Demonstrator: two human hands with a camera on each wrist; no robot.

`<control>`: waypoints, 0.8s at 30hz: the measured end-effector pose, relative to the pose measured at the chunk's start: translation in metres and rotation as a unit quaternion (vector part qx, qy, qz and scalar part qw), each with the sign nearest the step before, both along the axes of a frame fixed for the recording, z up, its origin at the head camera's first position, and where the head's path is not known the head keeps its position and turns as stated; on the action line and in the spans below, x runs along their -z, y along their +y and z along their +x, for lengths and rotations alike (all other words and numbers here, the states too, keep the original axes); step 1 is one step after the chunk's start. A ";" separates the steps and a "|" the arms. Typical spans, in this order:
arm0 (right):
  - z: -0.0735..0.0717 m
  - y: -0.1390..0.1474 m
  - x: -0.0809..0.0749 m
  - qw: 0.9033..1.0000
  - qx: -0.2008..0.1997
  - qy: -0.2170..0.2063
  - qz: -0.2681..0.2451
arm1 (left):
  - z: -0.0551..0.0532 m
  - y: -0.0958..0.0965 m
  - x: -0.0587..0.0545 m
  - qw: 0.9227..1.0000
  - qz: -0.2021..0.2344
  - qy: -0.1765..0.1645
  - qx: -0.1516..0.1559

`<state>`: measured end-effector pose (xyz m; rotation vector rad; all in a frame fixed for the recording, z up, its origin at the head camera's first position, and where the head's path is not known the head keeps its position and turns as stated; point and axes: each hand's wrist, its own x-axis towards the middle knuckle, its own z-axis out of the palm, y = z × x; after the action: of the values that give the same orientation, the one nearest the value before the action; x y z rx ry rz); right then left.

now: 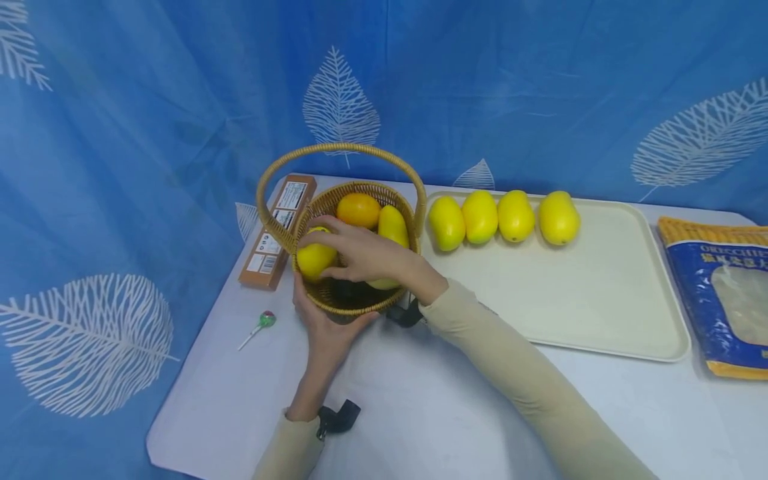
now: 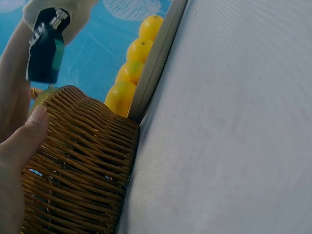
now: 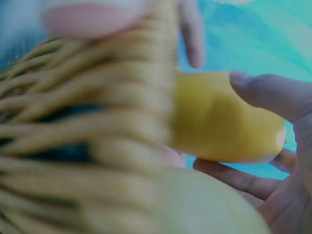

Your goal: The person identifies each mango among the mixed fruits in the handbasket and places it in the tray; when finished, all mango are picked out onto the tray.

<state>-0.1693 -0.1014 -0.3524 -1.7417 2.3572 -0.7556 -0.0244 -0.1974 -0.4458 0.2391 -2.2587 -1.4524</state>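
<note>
My right hand (image 1: 375, 253) reaches into a wicker basket (image 1: 327, 307) and grips a yellow mango (image 1: 313, 261) at its left side. Thumb and fingers lie on opposite sides of that mango (image 3: 214, 117) in the right wrist view. With my left hand (image 1: 327, 333) I hold the front of the basket, the thumb (image 2: 29, 136) pressed to its wicker wall in the left wrist view. Also in the basket are an orange-yellow fruit (image 1: 359, 211) and a yellow mango (image 1: 394, 225). Something dark (image 1: 354, 291) lies low inside, partly hidden by my right hand.
A cream tray (image 1: 600, 300) right of the basket bears several yellow mangoes (image 1: 516, 217) in a row. Beyond it lies a blue and yellow pasta bag (image 1: 714, 293). A brown box (image 1: 279, 230) and a lollipop (image 1: 266, 320) lie at left. The basket's handle (image 1: 342, 148) arches upright.
</note>
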 end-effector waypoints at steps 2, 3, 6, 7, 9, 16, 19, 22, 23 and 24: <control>-0.001 0.006 -0.005 0.999 0.002 -0.019 -0.031 | -0.001 -0.001 0.003 1.000 -0.006 0.003 -0.001; -0.001 0.009 -0.008 0.999 0.006 -0.029 -0.043 | -0.001 -0.001 0.003 1.000 -0.008 0.006 -0.001; -0.001 0.018 -0.013 0.995 0.014 -0.051 -0.084 | -0.002 -0.002 0.005 1.000 -0.013 0.022 0.001; -0.001 0.022 -0.015 0.993 0.017 -0.057 -0.099 | -0.002 -0.002 0.006 1.000 -0.016 0.025 0.000; 0.000 0.032 -0.018 0.989 0.024 -0.064 -0.130 | -0.003 -0.002 0.006 0.999 -0.016 0.032 0.002; 0.003 0.066 -0.028 0.975 0.048 -0.051 -0.213 | -0.003 -0.003 0.007 0.999 -0.017 0.049 0.004; 0.004 0.079 -0.030 0.974 0.068 -0.054 -0.211 | -0.003 -0.003 0.006 0.998 -0.020 0.053 0.002; 0.004 0.091 -0.030 0.974 0.085 -0.055 -0.204 | -0.003 -0.003 0.006 0.999 -0.017 0.044 0.002; 0.004 0.095 -0.029 0.974 0.090 -0.057 -0.202 | -0.003 -0.002 0.005 0.999 -0.016 0.041 0.002; 0.004 0.098 -0.029 0.973 0.093 -0.059 -0.201 | -0.002 -0.002 0.005 0.999 -0.015 0.039 0.002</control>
<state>-0.1655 -0.0031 -0.3239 -1.5565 2.4361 -1.4090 -0.0267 -0.1998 -0.4511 0.1653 -2.2171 -1.4055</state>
